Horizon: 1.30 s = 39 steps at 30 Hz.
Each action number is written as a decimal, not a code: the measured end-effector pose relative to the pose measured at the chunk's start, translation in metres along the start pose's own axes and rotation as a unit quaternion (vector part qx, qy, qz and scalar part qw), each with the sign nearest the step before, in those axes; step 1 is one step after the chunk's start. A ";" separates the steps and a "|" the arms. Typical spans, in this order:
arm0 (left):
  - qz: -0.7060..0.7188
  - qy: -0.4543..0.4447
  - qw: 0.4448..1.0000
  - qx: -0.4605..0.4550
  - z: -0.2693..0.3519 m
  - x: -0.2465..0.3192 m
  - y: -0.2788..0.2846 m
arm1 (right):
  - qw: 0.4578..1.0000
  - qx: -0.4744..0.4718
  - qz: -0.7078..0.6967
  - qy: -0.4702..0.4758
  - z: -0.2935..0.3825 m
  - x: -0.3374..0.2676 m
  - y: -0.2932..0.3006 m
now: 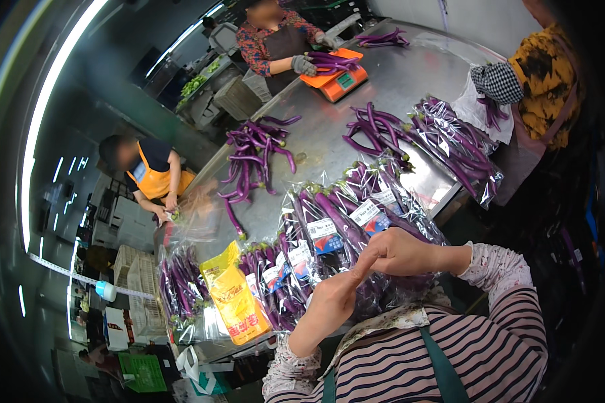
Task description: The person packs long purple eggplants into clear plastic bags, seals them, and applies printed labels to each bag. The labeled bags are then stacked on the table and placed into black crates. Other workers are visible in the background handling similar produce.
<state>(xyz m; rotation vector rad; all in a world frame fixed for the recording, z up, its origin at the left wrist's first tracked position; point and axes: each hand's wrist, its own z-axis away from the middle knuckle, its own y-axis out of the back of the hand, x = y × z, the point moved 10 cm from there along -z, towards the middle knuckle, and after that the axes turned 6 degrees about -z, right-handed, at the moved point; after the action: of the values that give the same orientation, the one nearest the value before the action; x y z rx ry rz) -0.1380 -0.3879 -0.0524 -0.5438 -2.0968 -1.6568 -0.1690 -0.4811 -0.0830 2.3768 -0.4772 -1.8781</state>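
Observation:
My left hand [331,301] and my right hand [402,253] meet just in front of my body, fingers curled and touching. What lies between the fingertips is hidden. Under and beyond them lie clear plastic bags of long purple eggplants [335,206], with printed labels [324,235] on them. More bagged eggplants [276,282] sit beside my left hand. A yellow printed packet [238,297] rests farther left on the bags. My sleeves have floral cuffs.
The steel table [322,136] carries loose eggplants [257,151], another pile [375,128] and a bagged stack [451,143]. Across it, a gloved person [277,43] holds eggplants on an orange scale [340,83]. Other people work at left [156,169] and right [544,85].

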 end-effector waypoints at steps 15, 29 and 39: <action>0.448 0.198 0.872 0.017 -0.009 -0.061 -0.034 | 0.812 0.189 0.400 0.381 0.032 -0.102 0.023; 0.257 0.201 0.945 -0.011 -0.020 -0.030 -0.038 | 0.960 0.191 0.014 0.205 0.025 -0.043 0.070; 0.222 0.284 0.914 0.187 0.037 -0.073 0.026 | 0.890 0.431 0.144 0.040 0.061 0.058 0.322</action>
<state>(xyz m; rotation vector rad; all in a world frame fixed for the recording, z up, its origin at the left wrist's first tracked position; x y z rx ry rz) -0.0652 -0.3497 -0.0787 -0.3243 -1.6348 -0.9674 -0.2781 -0.7953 -0.0724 2.5706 -1.8614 -1.6054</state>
